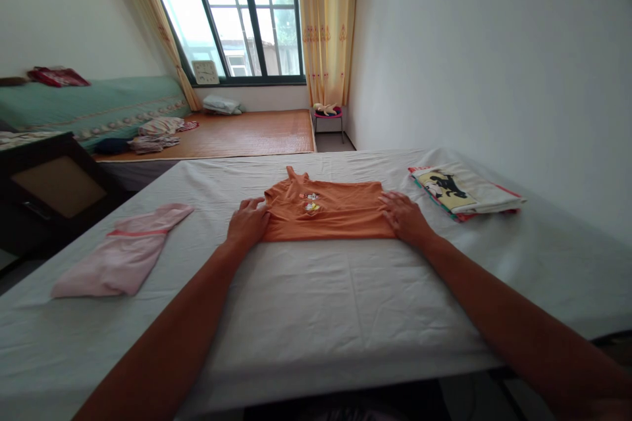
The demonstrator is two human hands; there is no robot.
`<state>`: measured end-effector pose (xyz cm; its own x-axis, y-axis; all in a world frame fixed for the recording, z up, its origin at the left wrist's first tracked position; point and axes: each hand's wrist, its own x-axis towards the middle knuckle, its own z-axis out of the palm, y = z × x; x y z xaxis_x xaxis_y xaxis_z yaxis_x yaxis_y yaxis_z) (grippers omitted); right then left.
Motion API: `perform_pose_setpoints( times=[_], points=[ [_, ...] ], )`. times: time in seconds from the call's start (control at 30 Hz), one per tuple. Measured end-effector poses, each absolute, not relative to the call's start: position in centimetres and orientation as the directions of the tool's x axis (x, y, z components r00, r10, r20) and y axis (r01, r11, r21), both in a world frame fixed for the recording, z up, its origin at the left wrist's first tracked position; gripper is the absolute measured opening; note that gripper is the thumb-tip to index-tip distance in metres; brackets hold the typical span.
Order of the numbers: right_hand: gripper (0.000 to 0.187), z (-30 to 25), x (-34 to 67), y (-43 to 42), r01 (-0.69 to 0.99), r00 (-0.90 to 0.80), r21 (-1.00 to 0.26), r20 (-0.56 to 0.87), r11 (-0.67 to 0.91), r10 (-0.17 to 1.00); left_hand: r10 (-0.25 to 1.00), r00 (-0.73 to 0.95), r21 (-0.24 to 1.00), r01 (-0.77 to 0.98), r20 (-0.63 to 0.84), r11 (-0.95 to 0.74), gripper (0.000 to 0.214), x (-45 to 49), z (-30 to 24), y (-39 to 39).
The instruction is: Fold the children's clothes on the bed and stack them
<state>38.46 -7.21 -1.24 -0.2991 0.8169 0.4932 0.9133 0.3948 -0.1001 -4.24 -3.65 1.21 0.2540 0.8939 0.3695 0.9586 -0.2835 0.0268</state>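
Observation:
An orange sleeveless top (pixel 340 210) with small cartoon figures printed on it lies on the white-sheeted table (pixel 345 316). Its near side is folded over into a straight band, and a strap sticks out at the far left. My left hand (pixel 248 220) rests on the top's left end, fingers stretched forward over the fabric. At the opposite end, my right hand (pixel 405 216) lies with fingers spread on the cloth. Neither hand visibly pinches the fabric.
A folded pink garment (pixel 121 253) lies to the left. On the right, by the wall, sits a folded white cloth stack (pixel 464 191) with a dark printed figure. Beyond are a bed (pixel 257 131), a pink stool (pixel 328 113) and a dark cabinet (pixel 54 184).

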Motion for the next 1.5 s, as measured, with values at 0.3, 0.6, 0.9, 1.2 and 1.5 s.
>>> perform_pose_setpoints(
  times=[0.3, 0.6, 0.9, 1.2, 1.5],
  points=[
    [0.050, -1.6, 36.0, -7.6, 0.892, -0.401, -0.121, 0.229, 0.435, 0.887, 0.832, 0.502, 0.116, 0.835, 0.236, -0.537, 0.048, -2.4, -0.7, -3.6],
    [0.061, 0.4, 30.8, -4.2, 0.814, -0.555, -0.155, 0.076, 0.560, 0.828, 0.899, 0.395, 0.104, 0.902, 0.189, -0.418, 0.054, -2.1, -0.8, -3.9],
    [0.061, -2.6, 38.9, 2.3, 0.982, -0.160, -0.092, 0.078, 0.167, 0.984, 0.894, 0.406, 0.102, 0.897, 0.190, -0.429, 0.053, -2.3, -0.5, -4.2],
    [0.053, -3.7, 40.0, 2.3, 0.979, -0.156, -0.103, 0.195, 0.178, 0.968, 0.827, 0.532, 0.142, 0.818, 0.181, -0.557, 0.050, 1.2, 1.3, 1.5],
    [0.051, -3.8, 40.2, 2.5, 0.980, -0.139, -0.115, 0.195, 0.163, 0.971, 0.958, 0.285, 0.102, 0.953, 0.008, -0.285, 0.062, -2.7, -1.4, 6.9]
  ],
)
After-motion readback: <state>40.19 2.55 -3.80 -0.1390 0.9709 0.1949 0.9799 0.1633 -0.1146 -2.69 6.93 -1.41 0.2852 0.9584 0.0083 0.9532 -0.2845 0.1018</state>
